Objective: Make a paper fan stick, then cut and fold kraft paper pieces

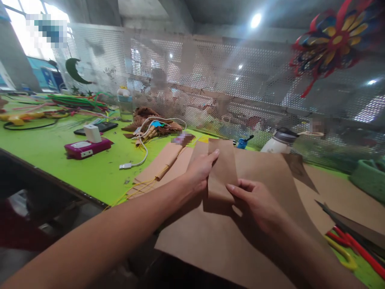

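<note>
The left hand pinches a strip of brown paper along its left side, thumb on top. The right hand pinches the same strip at its lower right corner, thumb laid over the paper. The strip is raised between the 2 hands, above a large brown sheet that hangs over the near edge of the green tabletop.

Left of the hands, yellow cords trail across folded brown paper to the near edge. Farther left, near that edge, lies a purple power strip with 1 white charger plugged in; a dark phone lies behind it. A white cable ends between the power strip and the folded paper. Along the back edge, by the perforated panel, stands a white flask. Red-handled scissors rest right of the right hand.
</note>
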A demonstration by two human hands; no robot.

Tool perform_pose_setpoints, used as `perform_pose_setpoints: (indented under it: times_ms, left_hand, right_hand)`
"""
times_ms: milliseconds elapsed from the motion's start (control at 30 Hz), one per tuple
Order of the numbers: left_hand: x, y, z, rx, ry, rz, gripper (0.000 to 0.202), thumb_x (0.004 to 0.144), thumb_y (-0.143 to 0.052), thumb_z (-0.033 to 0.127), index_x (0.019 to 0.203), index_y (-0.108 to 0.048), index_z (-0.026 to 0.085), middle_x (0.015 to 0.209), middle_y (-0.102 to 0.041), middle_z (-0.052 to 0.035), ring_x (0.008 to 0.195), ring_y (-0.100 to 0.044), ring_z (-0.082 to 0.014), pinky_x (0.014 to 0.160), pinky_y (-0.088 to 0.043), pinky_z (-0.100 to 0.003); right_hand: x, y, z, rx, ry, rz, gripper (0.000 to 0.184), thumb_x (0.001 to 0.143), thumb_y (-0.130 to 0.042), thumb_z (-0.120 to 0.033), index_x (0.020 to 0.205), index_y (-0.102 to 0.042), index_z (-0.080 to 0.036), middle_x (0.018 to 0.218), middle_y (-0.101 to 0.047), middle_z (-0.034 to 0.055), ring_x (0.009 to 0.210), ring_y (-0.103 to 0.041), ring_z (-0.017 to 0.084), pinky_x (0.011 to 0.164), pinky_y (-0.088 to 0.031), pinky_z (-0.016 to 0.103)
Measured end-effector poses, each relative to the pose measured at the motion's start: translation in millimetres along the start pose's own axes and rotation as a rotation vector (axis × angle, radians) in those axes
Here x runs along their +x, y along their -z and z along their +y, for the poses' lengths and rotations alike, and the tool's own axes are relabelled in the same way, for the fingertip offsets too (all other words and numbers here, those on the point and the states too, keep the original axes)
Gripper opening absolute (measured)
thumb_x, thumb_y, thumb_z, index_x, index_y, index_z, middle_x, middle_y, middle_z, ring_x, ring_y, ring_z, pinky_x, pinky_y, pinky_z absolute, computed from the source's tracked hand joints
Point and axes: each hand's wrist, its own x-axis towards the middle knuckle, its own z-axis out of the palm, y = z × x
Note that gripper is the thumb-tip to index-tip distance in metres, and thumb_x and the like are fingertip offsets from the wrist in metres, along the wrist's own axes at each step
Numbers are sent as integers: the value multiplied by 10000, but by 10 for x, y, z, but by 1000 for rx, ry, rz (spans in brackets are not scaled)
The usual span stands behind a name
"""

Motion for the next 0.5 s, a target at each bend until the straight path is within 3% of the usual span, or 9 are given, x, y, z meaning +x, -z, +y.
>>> perform_pose_setpoints:
  times_ms: [100,267,367,500]
  left_hand:
    - [-4,3,19,-2,16,-41,277,795,-600,308,988,-637,112,832,-699,-106,773,-656,-235,731,-516,-380]
    - [-79,22,-12,86,96,-235,394,697,-705,393,1004,-647,153,813,-695,-92,725,-646,-241,683,-495,-372]
    - [-81,67,-106,230,148,-315,343,655,-744,311,951,-670,155,812,-694,-86,686,-625,-211,636,-469,-321]
    - [-18,128,-198,382,76,-350,310,650,-742,243,944,-691,160,821,-686,-67,623,-569,-138,600,-420,-259]
  right_hand:
    - [13,23,9,28,10,5,308,639,-759,-351,845,-698,-131,716,-706,72,567,-604,156,563,-455,276]
    - [68,114,-35,-2,135,82,276,618,-768,-363,779,-701,-149,644,-678,26,566,-589,145,585,-457,273]
    - [106,190,-78,-77,229,158,273,618,-760,-380,746,-701,-147,634,-679,17,579,-582,138,573,-441,255]
    - [121,236,-108,-69,241,156,297,639,-739,-387,822,-710,-156,757,-723,47,688,-632,179,664,-480,300]
